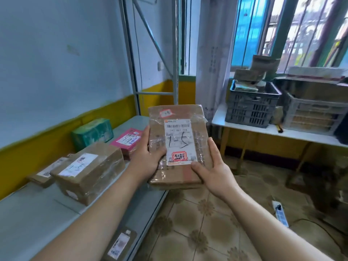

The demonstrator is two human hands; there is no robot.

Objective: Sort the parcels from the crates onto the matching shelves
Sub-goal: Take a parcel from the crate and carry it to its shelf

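Observation:
I hold a flat brown cardboard parcel (177,117) in front of me, its white label marked "1-5" facing up. My left hand (146,157) grips its left edge with the thumb on top. My right hand (212,170) grips the lower right corner, thumb lying across the top. The parcel hangs just past the front right edge of the grey shelf (37,213). On that shelf lie a taped brown box (90,172) also marked "1-5", a thin brown parcel (44,174), a green box (92,132) and a pink box (128,141).
Two crates stand on a white table (278,132) by the window: a dark grey crate (250,108) heaped with parcels and a light grey crate (312,115). A labelled parcel (120,243) lies on a lower shelf. A power strip (280,213) lies on the tiled floor.

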